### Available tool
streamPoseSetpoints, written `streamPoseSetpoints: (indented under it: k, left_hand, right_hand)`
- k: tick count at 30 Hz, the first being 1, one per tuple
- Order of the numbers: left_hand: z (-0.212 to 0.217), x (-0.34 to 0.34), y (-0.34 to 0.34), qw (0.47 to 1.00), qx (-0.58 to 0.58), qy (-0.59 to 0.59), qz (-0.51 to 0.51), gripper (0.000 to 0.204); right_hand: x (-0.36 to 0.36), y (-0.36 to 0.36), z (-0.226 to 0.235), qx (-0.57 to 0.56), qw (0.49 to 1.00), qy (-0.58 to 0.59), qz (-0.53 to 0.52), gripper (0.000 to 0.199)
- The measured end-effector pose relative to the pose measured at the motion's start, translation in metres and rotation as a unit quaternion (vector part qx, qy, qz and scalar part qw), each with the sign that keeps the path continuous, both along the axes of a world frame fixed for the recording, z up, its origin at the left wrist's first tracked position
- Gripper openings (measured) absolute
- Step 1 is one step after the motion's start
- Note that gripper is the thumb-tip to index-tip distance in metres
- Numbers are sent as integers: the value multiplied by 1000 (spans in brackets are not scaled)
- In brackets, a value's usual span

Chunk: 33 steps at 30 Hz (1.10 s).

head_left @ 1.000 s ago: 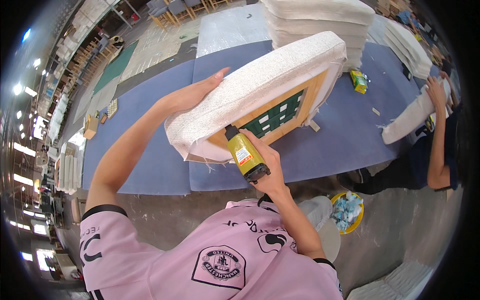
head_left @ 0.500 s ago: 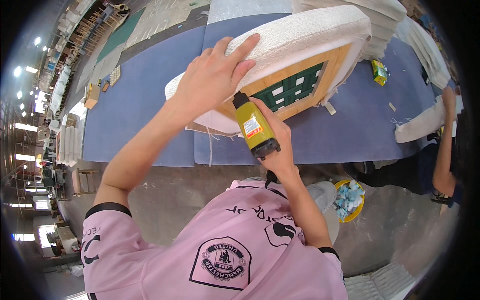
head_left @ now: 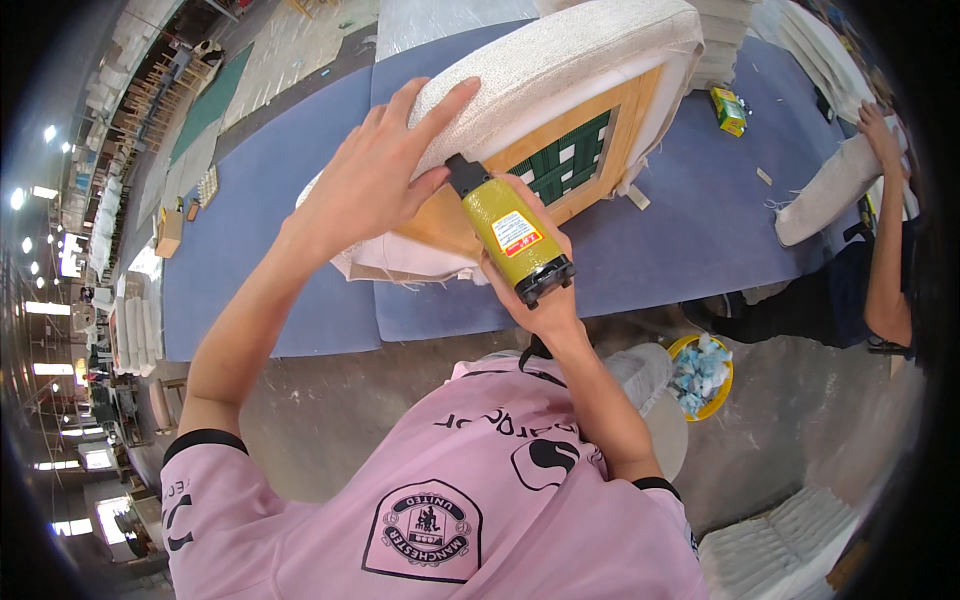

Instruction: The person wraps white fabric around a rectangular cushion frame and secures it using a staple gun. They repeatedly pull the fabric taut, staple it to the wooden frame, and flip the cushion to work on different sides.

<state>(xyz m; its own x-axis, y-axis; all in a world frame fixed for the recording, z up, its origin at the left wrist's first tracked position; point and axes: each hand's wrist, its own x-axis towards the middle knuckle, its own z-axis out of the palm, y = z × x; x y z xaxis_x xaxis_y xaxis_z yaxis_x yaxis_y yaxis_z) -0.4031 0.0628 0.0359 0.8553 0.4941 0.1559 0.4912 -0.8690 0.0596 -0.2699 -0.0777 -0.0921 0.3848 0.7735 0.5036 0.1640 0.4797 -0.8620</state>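
Observation:
A padded seat [head_left: 570, 55] covered in white woven fabric stands tilted on the blue table, its underside facing me. That underside shows a wooden frame [head_left: 635, 105] and dark green webbing [head_left: 550, 172]. My left hand [head_left: 375, 170] grips the seat's left upper part, fingers over the fabric and thumb on the near side. In my right hand [head_left: 552, 315] is an olive-yellow staple gun [head_left: 500, 215] with a black nose and end cap. Its nose is up against the seat's near edge, close to my left thumb; the exact contact point is hidden.
The blue table [head_left: 260, 240] spreads around the seat. A green-yellow box [head_left: 730, 112] lies to the right. A co-worker's hand [head_left: 880, 138] rests on another white padded piece [head_left: 830, 195]. On the floor stands a yellow bucket [head_left: 728, 385] of scraps. A cardboard box [head_left: 169, 232] sits far left.
The seat has shifted left in view and turned a little. My left hand has moved left and slightly nearer with it. The staple gun has moved slightly up and left, still in my right hand.

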Motion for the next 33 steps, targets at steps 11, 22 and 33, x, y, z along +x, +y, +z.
streamPoseSetpoints:
  k: [11,22,33]
  left_hand:
    - [-2,5,-2,1000,15,19,19,106]
    - [2,-29,59,954,-287,0,85,74]
    - [-1,-29,-10,995,-45,-10,90,57]
  right_hand:
    - [-9,-3,7,-14,1000,6,12,77]
    - [-17,-12,13,-46,998,-49,10,68]
    - [-18,-1,-2,-42,996,-74,8,72]
